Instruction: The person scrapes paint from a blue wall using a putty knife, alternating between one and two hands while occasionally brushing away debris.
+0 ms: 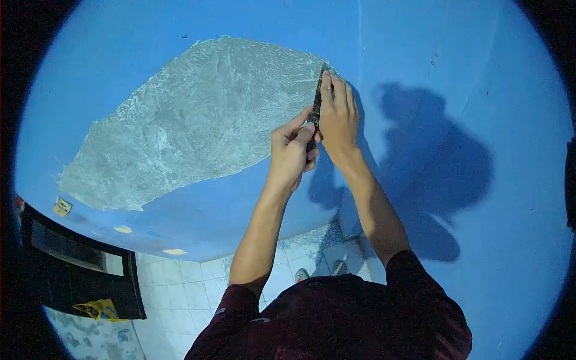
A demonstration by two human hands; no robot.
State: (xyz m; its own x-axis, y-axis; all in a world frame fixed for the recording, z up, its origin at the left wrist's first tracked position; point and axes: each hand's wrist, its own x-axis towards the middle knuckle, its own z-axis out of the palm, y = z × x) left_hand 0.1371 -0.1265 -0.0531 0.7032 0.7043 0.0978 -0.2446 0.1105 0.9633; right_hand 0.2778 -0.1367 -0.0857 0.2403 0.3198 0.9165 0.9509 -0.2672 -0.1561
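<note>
My left hand (291, 150) is wrapped round the dark handle of a scraper (316, 114). The fingers of my right hand (339, 114) lie stretched along the scraper's dark blade, pressing it at the wall. The blade stands nearly upright at the right edge of a large grey plaster patch (198, 114). Around the patch the wall (270, 24) is blue. Fine ridges and streaks mark the patch's surface.
A dark piece of furniture (60, 288) with a yellow bag (99, 309) is at the lower left. A socket (62, 207) sits on the wall below the patch. The tiled floor (174, 288) and a wall corner lie below.
</note>
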